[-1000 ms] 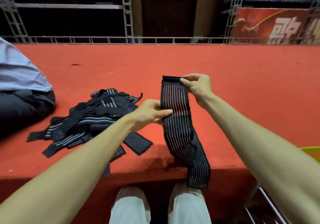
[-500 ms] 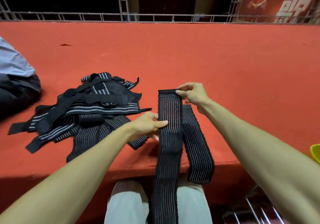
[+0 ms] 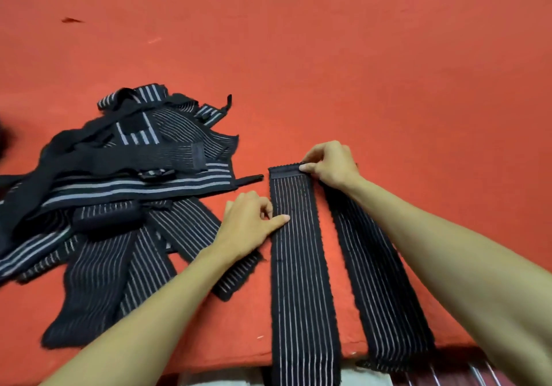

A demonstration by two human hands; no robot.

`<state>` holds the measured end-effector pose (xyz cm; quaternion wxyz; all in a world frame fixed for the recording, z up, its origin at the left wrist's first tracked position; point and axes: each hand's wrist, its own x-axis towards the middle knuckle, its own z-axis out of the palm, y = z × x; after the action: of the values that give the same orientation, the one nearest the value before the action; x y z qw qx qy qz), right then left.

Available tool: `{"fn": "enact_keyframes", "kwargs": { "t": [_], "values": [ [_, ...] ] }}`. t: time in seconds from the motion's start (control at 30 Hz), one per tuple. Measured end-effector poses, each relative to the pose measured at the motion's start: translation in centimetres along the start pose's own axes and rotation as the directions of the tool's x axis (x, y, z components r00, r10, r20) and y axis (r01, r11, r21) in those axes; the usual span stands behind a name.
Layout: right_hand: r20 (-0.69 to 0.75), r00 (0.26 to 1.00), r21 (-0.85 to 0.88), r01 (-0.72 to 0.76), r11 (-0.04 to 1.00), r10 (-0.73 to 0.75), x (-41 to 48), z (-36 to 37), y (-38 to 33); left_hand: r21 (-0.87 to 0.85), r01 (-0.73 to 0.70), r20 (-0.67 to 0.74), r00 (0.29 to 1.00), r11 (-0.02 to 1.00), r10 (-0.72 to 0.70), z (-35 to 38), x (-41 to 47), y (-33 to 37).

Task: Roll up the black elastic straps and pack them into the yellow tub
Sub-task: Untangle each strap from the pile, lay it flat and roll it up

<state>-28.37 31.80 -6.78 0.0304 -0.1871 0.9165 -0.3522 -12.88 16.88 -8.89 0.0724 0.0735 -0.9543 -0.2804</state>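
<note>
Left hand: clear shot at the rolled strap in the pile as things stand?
Probably yes. The roll lies on top of the pile, uncovered, on the left hand's own side; only flat straps lie between. The hand would first have to lift its finger off the strap.

straps: matt black ribbed woven elastic, pale stripes, fuzzy edges. counter: matt red felt-like carpet.

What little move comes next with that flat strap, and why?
The strap lies flat, the right hand pinches its far end, the left hand presses its edge; so probably fold that end over toward the body to start the roll.
</note>
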Motion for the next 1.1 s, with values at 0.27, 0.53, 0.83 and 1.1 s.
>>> {"fn": "enact_keyframes", "kwargs": {
  "t": [0.27,0.53,0.83,1.1],
  "values": [
    [-0.093,0.995,-0.071,0.04,0.997,-0.046,0.5,1.4,0.4,-0.089,0.009,-0.193,0.981,0.996,-0.026,1.1,-0.4,0.2],
    [-0.218,0.946,0.451,-0.119,0.885,0.239,-3.0,-4.4,5.7,-0.119,-0.128,-0.023,0.992,0.985,0.126,2.0,0.1,4.9],
    [-0.294,0.944,0.128,-0.116,0.985,0.149,-4.8,-3.3,8.2,-0.07,0.03,-0.133,0.99,0.997,-0.039,6.1,0.0,8.6],
    [-0.221,0.959,-0.121,-0.206,0.971,0.176,-4.0,-2.6,6.5,-0.002,-0.003,-0.156,0.988,1.0,0.002,6.2,0.1,8.5]
  ]
}}
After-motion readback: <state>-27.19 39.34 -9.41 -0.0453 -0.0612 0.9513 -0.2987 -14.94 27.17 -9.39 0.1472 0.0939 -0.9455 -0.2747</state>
